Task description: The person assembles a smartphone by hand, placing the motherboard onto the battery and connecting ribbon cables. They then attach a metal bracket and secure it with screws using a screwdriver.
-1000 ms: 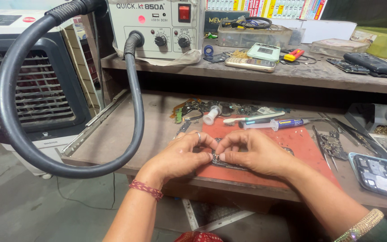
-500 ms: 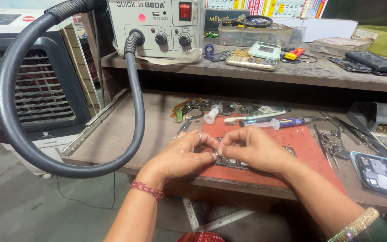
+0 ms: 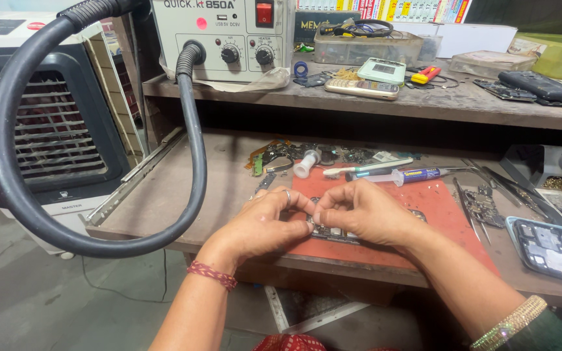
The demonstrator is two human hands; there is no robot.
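While both hands, left hand and right hand, pinch a small part over the circuit board, syringe lies beyond; black hose curves left.

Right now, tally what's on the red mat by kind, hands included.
Hands: 2, left hand and right hand
Circuit board under the fingers: 1, circuit board
Syringe with blue label: 1, syringe
Toothbrush at the mat's far edge: 1, toothbrush
Total: 5
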